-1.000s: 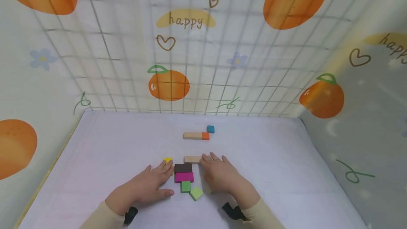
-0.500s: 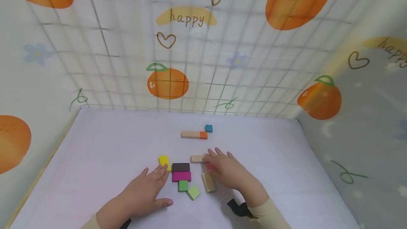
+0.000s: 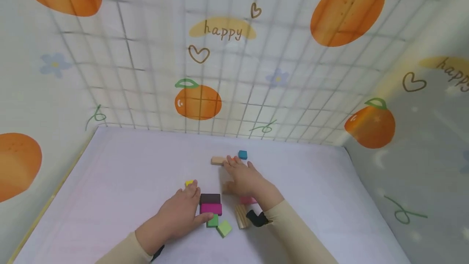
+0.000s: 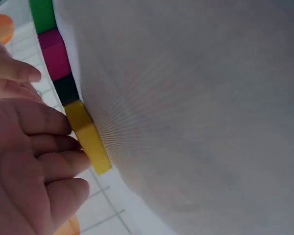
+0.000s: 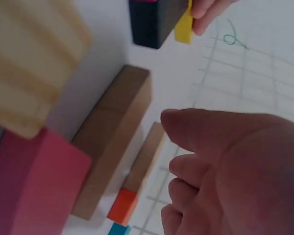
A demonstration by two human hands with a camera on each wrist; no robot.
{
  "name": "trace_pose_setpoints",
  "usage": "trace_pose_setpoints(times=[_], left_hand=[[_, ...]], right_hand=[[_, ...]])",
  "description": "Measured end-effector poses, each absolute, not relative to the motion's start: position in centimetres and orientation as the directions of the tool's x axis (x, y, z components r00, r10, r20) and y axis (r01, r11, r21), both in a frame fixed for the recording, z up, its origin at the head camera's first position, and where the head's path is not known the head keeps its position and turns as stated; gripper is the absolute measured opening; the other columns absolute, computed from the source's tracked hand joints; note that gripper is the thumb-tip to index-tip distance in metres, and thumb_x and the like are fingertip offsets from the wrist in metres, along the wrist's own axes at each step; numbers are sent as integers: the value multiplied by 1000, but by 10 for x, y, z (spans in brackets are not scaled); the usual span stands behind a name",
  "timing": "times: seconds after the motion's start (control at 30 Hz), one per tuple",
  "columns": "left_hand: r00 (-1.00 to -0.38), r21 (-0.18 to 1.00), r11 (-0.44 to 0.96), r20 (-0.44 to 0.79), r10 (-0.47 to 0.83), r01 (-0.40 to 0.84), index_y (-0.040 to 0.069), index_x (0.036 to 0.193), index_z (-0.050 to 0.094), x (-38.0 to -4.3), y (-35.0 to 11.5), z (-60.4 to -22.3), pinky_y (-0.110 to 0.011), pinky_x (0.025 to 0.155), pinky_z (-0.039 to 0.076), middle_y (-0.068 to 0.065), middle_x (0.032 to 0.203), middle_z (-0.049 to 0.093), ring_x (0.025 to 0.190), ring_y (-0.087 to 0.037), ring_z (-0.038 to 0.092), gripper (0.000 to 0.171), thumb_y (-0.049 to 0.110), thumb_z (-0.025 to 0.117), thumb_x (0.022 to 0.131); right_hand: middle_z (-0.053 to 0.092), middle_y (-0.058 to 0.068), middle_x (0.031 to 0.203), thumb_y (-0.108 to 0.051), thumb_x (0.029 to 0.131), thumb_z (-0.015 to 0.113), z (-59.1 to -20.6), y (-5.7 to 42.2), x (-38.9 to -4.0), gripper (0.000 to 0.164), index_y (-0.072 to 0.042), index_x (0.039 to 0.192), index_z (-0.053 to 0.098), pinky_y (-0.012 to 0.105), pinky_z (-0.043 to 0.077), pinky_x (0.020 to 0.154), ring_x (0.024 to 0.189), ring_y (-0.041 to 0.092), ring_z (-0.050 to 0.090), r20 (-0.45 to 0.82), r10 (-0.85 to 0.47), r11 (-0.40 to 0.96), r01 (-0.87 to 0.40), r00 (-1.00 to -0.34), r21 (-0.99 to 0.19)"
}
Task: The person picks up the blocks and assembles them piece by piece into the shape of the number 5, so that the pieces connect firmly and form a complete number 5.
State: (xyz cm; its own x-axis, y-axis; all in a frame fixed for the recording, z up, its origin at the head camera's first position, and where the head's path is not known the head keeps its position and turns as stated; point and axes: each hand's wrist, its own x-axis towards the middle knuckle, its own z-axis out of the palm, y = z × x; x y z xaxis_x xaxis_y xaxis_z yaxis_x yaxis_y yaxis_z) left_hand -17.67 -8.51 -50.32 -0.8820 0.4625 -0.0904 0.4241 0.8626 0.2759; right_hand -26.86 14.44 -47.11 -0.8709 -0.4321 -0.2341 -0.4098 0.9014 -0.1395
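In the head view my left hand (image 3: 178,213) lies with extended fingers over a yellow block (image 3: 188,183). The left wrist view has its fingertips at the side of that yellow block (image 4: 90,139). My right hand (image 3: 246,178) reaches forward, fingers extended over an orange block (image 5: 122,204) and the far wooden block (image 3: 217,160); nothing is in its grasp. Beneath its palm and thumb is the nearer wooden block (image 5: 112,142), mostly hidden from the head. Between the hands, a black block (image 3: 210,199), a magenta block (image 3: 211,209) and a green block (image 3: 214,221) stand in a column.
A light green block (image 3: 224,228) is turned cornerwise by the green one. A striped wooden block (image 3: 242,217) and a partly covered pink block (image 3: 248,201) lie near the right wrist. Farther back sits a blue block (image 3: 243,155). Printed curtains surround the white tabletop (image 3: 311,190).
My right hand has gone from the nearer wooden block forward to the far blocks, uncovering the striped block. The nearer wooden block had shifted right earlier. My left hand stays by the yellow block.
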Motion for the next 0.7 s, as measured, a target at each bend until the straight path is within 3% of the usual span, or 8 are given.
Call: trace_pose_setpoints(times=[0.27, 0.7], left_hand=[[-892, 254, 896, -183, 414, 364, -5, 145, 50, -194, -78, -509, -53, 110, 45, -21, 159, 39, 137, -45, 49, 102, 81, 38, 91], [-890, 294, 890, -194, 413, 349, -4, 148, 46, -220, -85, -504, -55, 114, 40, -19, 161, 37, 141, -43, 45, 96, 75, 40, 94]], right_hand=[[25, 5, 168, -37, 96, 61, -487, 149, -283, 70, -15, 158, 35, 65, 21, 121, 156, 30, 20, -270, -366, 931, -349, -891, -109], [24, 7, 168, -40, 101, 56, -494, 156, -292, 68, -13, 159, 33, 59, 29, 120, 156, 30, 21, -271, -399, 915, -364, -876, -173]])
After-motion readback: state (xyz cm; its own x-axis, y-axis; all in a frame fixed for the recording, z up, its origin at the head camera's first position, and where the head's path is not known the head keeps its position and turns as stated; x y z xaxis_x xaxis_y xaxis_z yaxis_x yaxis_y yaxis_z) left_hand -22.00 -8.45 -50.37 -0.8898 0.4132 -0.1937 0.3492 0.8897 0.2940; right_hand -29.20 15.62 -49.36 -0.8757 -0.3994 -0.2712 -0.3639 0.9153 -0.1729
